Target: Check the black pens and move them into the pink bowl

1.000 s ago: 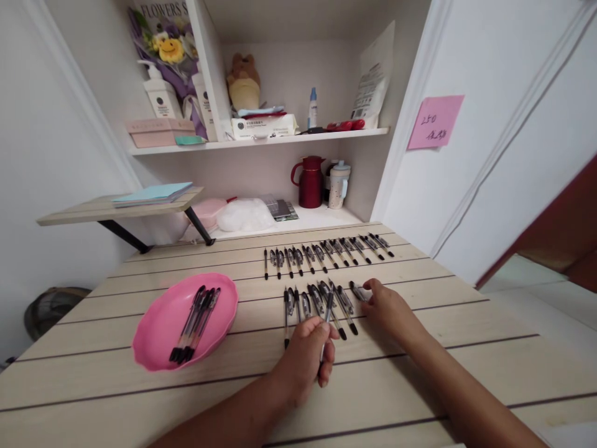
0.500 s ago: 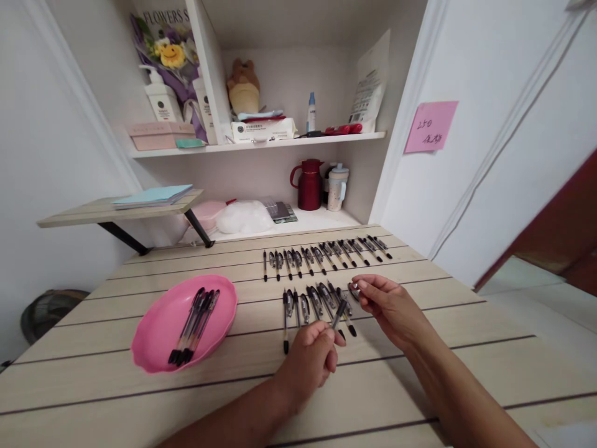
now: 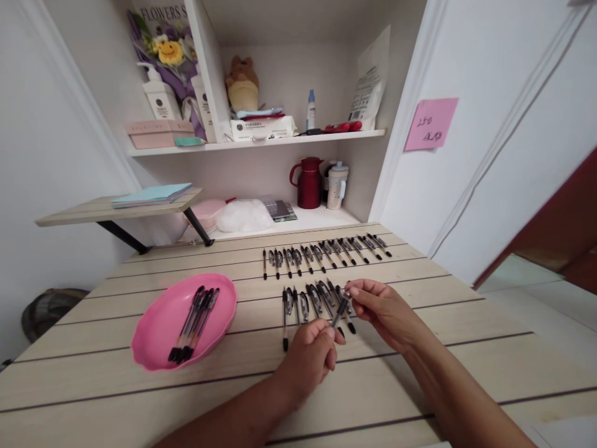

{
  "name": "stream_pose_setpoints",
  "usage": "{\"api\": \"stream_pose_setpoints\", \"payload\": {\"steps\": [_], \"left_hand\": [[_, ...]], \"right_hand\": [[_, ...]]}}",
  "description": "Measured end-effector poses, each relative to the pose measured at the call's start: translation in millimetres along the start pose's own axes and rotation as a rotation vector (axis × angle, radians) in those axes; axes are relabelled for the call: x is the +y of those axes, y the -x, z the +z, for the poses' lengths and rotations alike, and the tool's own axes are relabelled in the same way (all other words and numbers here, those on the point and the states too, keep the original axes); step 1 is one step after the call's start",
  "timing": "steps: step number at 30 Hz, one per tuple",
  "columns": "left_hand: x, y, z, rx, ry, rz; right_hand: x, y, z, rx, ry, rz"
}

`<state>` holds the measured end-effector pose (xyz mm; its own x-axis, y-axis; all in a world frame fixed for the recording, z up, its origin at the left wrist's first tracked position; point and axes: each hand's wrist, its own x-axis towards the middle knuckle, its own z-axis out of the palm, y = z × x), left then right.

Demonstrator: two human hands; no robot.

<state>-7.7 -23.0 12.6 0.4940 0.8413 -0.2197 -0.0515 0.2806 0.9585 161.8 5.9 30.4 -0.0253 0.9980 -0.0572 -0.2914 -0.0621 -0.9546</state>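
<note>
My left hand [image 3: 313,351] is closed around the lower end of a black pen [image 3: 340,312], which slants up to the right above the front row. My right hand [image 3: 382,311] pinches a small pen part at the pen's upper end; the fingertips mostly hide it. Under and beside the hands lies the front row of uncapped pens [image 3: 285,320], with dark caps [image 3: 305,306] between them. Behind it, a longer row of pens and caps [image 3: 325,254] runs across the table.
On the left a pink scalloped bowl [image 3: 152,333] holds several pens [image 3: 198,323]. A small raised shelf [image 3: 74,214] with papers stands at the back left. The cabinet behind holds a red jug [image 3: 310,183] and a pale cup [image 3: 336,186].
My right hand has moved slightly left, bringing its pinched fingertips from beside the pen to its upper end. My left hand keeps hold of the pen in nearly the same place.
</note>
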Motion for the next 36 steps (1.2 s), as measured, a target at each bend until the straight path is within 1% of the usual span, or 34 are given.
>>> {"api": "stream_pose_setpoints", "payload": {"steps": [5, 12, 16, 20, 24, 28, 33, 36], "left_hand": [[0.3, -0.2, -0.4, 0.007, -0.024, 0.006], [-2.5, -3.0, -4.0, 0.018, -0.126, 0.027], [-3.5, -2.7, -4.6, 0.015, -0.148, 0.046], [-2.9, -2.2, -4.1, 0.009, -0.151, 0.062], [-2.6, -2.0, -3.7, 0.014, -0.149, 0.068], [-3.4, -2.1, -3.9, 0.007, -0.168, 0.07], [-3.0, -2.5, -3.9, 0.002, -0.171, 0.078], [-2.2, -2.1, -3.3, 0.008, -0.176, 0.074]], "right_hand": [[-0.2, -0.6, -0.3, -0.025, -0.033, 0.019], [-1.8, -1.4, -2.2, -0.034, 0.118, 0.007], [0.1, -0.4, -1.7, -0.037, 0.152, -0.002], [-1.0, 2.5, -0.4, -0.071, 0.078, -0.02], [1.1, 1.2, -1.1, -0.057, -0.025, 0.001], [7.1, -2.0, -3.6, -0.067, -0.019, -0.001], [9.3, -0.6, -3.8, -0.143, -0.067, 0.007], [10.5, -0.4, -2.8, -0.121, -0.067, -0.007]]}}
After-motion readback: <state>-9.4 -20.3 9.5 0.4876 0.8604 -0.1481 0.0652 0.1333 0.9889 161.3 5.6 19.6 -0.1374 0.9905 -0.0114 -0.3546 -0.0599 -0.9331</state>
